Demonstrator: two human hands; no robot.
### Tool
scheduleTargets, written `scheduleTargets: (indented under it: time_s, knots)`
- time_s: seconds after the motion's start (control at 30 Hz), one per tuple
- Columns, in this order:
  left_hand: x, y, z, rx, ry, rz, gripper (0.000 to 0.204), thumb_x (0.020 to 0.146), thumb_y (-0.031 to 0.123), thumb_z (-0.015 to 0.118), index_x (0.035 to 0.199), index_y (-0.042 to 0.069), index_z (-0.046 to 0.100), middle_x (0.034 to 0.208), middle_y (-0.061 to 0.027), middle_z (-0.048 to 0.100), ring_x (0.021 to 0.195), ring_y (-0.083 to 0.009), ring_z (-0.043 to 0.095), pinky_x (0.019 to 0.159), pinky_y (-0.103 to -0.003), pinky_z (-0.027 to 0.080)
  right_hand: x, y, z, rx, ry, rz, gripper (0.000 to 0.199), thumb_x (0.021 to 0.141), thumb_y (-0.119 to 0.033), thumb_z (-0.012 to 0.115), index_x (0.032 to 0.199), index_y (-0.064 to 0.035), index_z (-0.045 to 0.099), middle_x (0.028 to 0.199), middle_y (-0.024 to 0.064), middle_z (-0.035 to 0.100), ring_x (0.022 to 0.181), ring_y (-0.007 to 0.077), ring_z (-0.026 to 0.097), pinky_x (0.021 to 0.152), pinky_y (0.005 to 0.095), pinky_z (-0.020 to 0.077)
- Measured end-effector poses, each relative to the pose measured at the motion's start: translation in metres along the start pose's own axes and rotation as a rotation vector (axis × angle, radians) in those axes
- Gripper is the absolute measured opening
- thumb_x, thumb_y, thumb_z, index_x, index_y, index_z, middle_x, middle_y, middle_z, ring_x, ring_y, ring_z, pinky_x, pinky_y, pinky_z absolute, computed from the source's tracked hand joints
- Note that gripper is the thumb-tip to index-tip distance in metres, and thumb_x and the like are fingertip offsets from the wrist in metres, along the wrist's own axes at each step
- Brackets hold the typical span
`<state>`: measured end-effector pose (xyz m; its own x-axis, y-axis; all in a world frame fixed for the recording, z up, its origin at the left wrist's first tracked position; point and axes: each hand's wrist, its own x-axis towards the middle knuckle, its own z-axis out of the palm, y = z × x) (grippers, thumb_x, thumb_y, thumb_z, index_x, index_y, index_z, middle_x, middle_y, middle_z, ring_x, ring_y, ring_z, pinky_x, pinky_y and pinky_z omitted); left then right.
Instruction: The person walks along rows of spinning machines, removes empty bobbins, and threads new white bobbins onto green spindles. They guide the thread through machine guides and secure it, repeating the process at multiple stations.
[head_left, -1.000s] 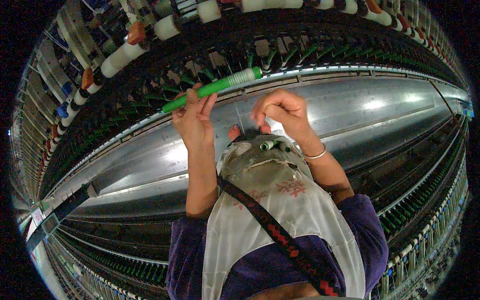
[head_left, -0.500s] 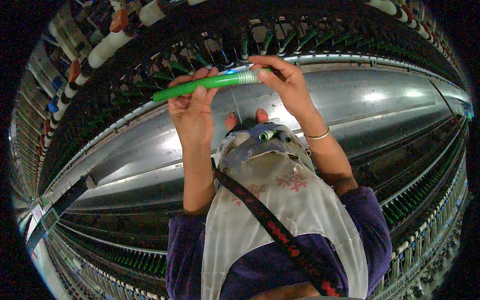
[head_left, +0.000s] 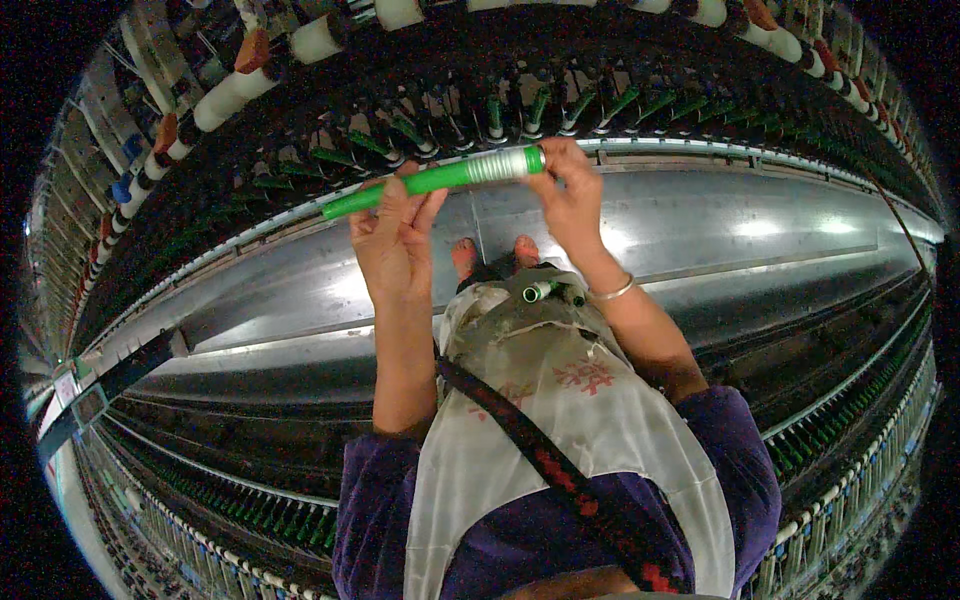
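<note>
A long green bobbin (head_left: 440, 179) is held nearly level in front of me, its right side a little higher. Bands of white yarn (head_left: 497, 165) are wound round it near the right end, where a short green rim shows. My left hand (head_left: 392, 240) is closed round the left half, thumb in front and fingers mostly behind. At the right end, my right hand (head_left: 574, 195) grips the bobbin by its rim; some fingertips are hidden. Another green tube end (head_left: 532, 294) pokes out of the pouch of my white apron (head_left: 545, 395).
Beyond my hands runs a spinning frame with a row of green bobbins (head_left: 495, 118) on spindles. White rollers (head_left: 235, 98) line its upper side. A second row of green bobbins (head_left: 250, 505) stands behind me. The grey metallic floor (head_left: 720, 215) lies between.
The right hand has shifted to the bobbin's end, baring more white yarn and the green rim. The bobbin has moved slightly right and the left hand with it.
</note>
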<state>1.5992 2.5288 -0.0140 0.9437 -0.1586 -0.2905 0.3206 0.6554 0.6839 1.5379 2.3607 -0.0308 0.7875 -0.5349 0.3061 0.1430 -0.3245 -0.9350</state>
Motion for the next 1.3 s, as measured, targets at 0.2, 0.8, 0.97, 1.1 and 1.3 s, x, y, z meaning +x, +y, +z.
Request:
scheduleTargets:
  time_s: [0.2, 0.8, 0.97, 1.1, 1.3]
  knots:
    - [0.002, -0.021, -0.010, 0.064, 0.035, 0.023, 0.016, 0.081, 0.001, 0.064, 0.092, 0.002, 0.053, 0.102, -0.0187, 0.060, 0.092, -0.0288, 0.062, 0.081, -0.045, 0.056, 0.010, 0.004, -0.015, 1.011, 0.094, 0.407, 0.010, 0.090, -0.014, 0.056, 0.091, -0.0032, 0.055, 0.089, 0.0067, 0.057, 0.063, 0.0128, 0.050, 0.055, 0.0248, 0.0393]
    - [0.034, 0.012, -0.033, -0.086, 0.038, 0.140, 0.024, 0.085, -0.001, 0.058, 0.106, 0.002, 0.048, 0.095, -0.0095, 0.055, 0.092, -0.0234, 0.055, 0.091, -0.042, 0.045, -0.009, -0.017, -0.003, 0.262, -0.738, -0.083, 0.008, 0.074, -0.012, 0.070, 0.069, -0.0063, 0.068, 0.093, 0.0029, 0.060, 0.094, 0.0170, 0.050, 0.081, 0.0322, 0.0407]
    - [0.045, 0.034, -0.055, -0.190, 0.012, 0.064, 0.020, 0.085, 0.005, 0.061, 0.100, 0.000, 0.050, 0.099, -0.0143, 0.057, 0.104, -0.0309, 0.056, 0.097, -0.049, 0.044, -0.047, 0.005, 0.010, 0.072, -0.709, 0.168, 0.006, 0.068, -0.009, 0.073, 0.069, -0.0065, 0.067, 0.090, 0.0033, 0.060, 0.091, 0.0161, 0.053, 0.079, 0.0317, 0.0436]
    - [0.047, 0.044, -0.066, -0.169, -0.010, -0.035, 0.021, 0.084, 0.009, 0.063, 0.098, -0.002, 0.050, 0.103, -0.0180, 0.058, 0.107, -0.0360, 0.055, 0.096, -0.051, 0.045, -0.035, 0.076, -0.035, 0.993, 0.021, 0.566, 0.013, 0.078, -0.007, 0.063, 0.089, 0.0002, 0.064, 0.110, 0.0127, 0.058, 0.097, 0.0215, 0.055, 0.087, 0.0328, 0.0431]
    - [0.038, 0.050, -0.076, -0.083, 0.099, -0.027, 0.020, 0.084, 0.008, 0.063, 0.097, -0.001, 0.050, 0.105, -0.0211, 0.058, 0.107, -0.0393, 0.055, 0.093, -0.051, 0.048, -0.028, 0.137, -0.220, 1.705, 0.143, 0.374, 0.022, 0.081, -0.007, 0.058, 0.101, 0.0004, 0.059, 0.075, 0.0040, 0.057, 0.063, 0.0113, 0.052, 0.058, 0.0265, 0.0436]
